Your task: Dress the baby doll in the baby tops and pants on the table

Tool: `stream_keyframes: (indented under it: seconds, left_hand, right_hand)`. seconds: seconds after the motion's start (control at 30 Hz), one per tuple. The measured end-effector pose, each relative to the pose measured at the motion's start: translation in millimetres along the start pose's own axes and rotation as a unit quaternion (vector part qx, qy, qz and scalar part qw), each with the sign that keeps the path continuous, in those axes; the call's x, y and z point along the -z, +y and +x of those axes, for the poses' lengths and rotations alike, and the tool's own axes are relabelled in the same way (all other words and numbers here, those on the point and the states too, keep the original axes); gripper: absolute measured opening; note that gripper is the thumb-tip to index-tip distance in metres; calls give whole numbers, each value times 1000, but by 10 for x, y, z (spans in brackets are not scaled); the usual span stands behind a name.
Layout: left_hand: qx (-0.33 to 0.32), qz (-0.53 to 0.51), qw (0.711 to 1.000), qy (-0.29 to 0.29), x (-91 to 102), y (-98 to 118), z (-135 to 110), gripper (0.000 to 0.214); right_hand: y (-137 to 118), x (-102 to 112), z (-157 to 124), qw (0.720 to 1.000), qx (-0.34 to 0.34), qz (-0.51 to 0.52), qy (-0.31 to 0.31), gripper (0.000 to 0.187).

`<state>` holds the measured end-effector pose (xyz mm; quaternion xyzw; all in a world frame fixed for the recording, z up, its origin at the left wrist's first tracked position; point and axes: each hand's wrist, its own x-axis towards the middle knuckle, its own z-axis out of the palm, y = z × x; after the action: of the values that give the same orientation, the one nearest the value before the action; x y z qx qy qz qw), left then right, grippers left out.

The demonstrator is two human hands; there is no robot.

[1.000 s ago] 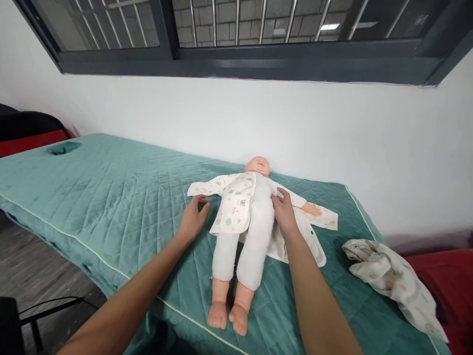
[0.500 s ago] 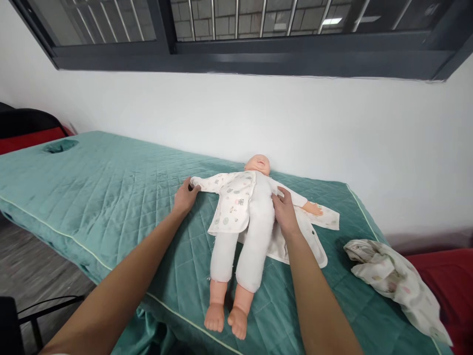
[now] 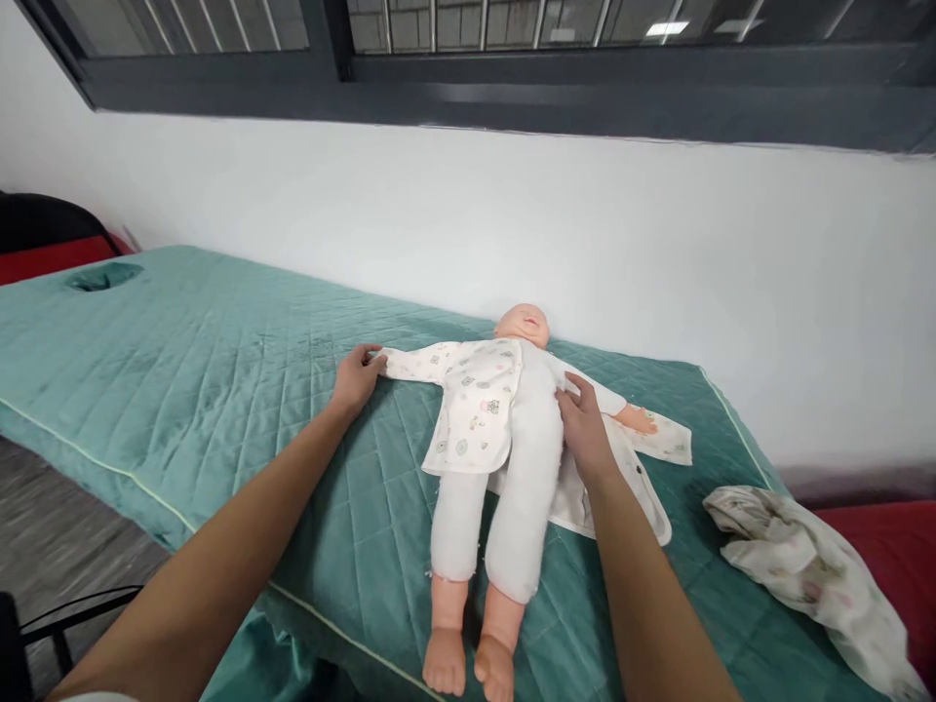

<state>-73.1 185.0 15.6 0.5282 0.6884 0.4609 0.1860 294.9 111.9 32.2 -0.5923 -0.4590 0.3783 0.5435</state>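
A doll (image 3: 512, 439) lies on its back near the right end of the bed (image 3: 219, 370), head to the far edge, feet over the near edge. The left hand (image 3: 357, 375) pinches the cuff of the printed jacket's (image 3: 475, 405) sleeve (image 3: 409, 363), fingers curled. The right hand (image 3: 585, 429) rests flat on the doll's torso, fingers together. This looks like straightening a sleeve. The other front panel (image 3: 629, 487) lies open and calls for folding across. A crumpled cloth (image 3: 804, 565) sits at the right corner. White wall (image 3: 658, 253), barred window (image 3: 512, 39), grey floor (image 3: 58, 526).
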Motion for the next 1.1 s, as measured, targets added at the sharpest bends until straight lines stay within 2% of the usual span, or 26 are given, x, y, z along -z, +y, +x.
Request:
stream_keyframes:
  seconds: [0.17, 0.43, 0.57, 0.67, 0.77, 0.83, 0.9, 0.97, 1.1]
  left_hand:
    - [11, -87, 995, 44, -4, -79, 63, 30]
    - [33, -53, 994, 86, -21, -144, 129, 29]
    - [-14, -9, 992, 123, 38, -100, 45, 27]
    - [-101, 7, 987, 126, 12, 23, -82, 23]
    - [-179, -17, 983, 42, -148, 271, -201, 26]
    - [-229, -20, 972, -49, -307, 519, -241, 29]
    - [-270, 6, 957, -109, -465, 824, -245, 32]
    - [-259, 44, 953, -153, -590, 1154, -234, 35]
    - [-198, 113, 932, -282, -728, 1720, -233, 47]
  right_hand:
    - [-77, -7, -51, 1000, -20, -19, 11, 61]
    - [-132, -41, -58, 999, -31, -18, 31, 61]
    - [-168, -52, -83, 999, -36, -14, 32, 60]
    - [-187, -59, -94, 999, -33, -17, 33, 58]
    - [-173, -56, -80, 998, -40, -30, 36, 56]
    - [-151, -46, -65, 998, -41, -42, 38, 55]
    - [-131, -34, -59, 997, -38, -53, 40, 55]
    - [-121, -25, -64, 997, -33, -56, 35, 56]
    - [-103, -28, -72, 998, -25, -61, 17, 57]
